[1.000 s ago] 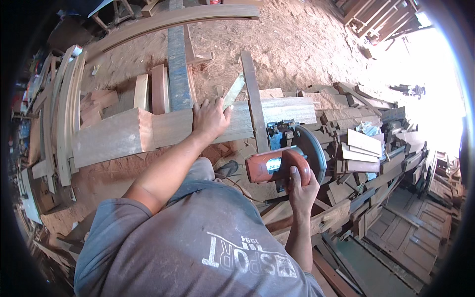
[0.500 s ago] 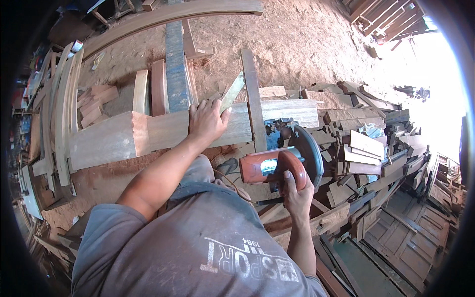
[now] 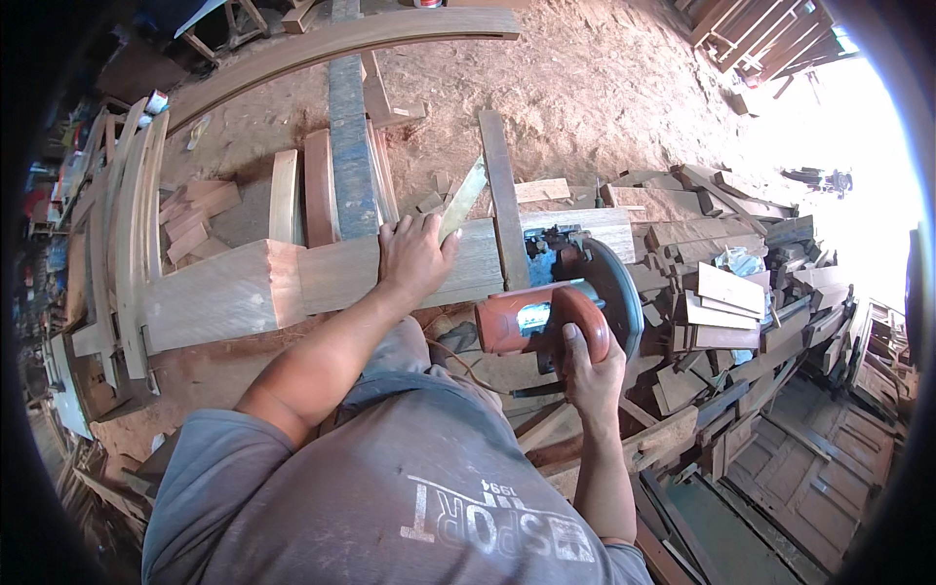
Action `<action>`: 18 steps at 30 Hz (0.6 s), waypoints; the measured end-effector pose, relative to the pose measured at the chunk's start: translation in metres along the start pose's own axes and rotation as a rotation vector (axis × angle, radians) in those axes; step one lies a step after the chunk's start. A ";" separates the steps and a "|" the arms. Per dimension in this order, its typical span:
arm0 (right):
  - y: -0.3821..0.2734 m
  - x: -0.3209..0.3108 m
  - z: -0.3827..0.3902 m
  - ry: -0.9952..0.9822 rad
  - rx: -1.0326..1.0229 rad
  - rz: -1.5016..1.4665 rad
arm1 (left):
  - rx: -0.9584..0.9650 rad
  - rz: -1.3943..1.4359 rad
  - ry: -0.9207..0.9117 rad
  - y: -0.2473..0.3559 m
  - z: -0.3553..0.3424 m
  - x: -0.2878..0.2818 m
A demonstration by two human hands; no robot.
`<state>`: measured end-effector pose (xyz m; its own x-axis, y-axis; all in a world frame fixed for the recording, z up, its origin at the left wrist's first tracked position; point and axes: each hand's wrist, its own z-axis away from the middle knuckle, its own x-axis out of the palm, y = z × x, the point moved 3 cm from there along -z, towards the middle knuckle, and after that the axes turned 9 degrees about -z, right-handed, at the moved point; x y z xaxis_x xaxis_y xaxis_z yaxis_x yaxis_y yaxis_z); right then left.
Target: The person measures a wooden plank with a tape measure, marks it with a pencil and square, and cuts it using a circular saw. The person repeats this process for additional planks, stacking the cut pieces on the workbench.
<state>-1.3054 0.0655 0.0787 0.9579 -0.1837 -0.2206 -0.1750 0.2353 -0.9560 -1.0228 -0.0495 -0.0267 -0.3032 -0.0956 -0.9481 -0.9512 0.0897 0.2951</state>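
Observation:
A circular saw [image 3: 512,324] with an orange-red body and a dark round blade guard rests at the near edge of a long wooden plank [image 3: 343,275]. My right hand [image 3: 593,375] is closed round its rear handle, thumb on top. Left of the saw's base, a dark wooden strip [image 3: 501,190] lies across the plank, and a pale greenish strip [image 3: 466,197] slants from it toward my left hand [image 3: 414,258]. That hand is closed over the plank's far edge, its thumb side against the pale strip. The blade's lower part is hidden.
Stacked offcuts [image 3: 721,297] crowd the right side. A blue-stained beam [image 3: 353,146] runs away from the plank, with short blocks [image 3: 318,185] beside it. Long boards [image 3: 127,244] stand at the left. A cord [image 3: 475,375] hangs by my knee. Sawdust covers the ground [image 3: 585,107].
The view has shifted slightly, so the plank and wood pieces sit a little lower. Both hands keep their holds, and the saw stays beside the dark strip.

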 end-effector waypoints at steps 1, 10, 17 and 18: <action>-0.003 0.001 -0.002 -0.005 0.019 0.000 | 0.002 -0.001 -0.003 -0.001 0.000 0.000; -0.019 0.014 -0.016 -0.025 0.079 -0.055 | -0.003 0.001 -0.024 -0.003 0.000 0.003; -0.031 0.020 -0.024 -0.037 0.161 -0.061 | 0.000 0.008 -0.024 -0.004 -0.001 0.002; -0.032 0.020 -0.026 -0.039 0.164 -0.056 | 0.000 0.003 -0.029 -0.004 -0.001 0.002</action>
<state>-1.2862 0.0297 0.0996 0.9739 -0.1641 -0.1570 -0.0847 0.3793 -0.9214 -1.0196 -0.0507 -0.0297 -0.3046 -0.0666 -0.9502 -0.9502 0.0896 0.2983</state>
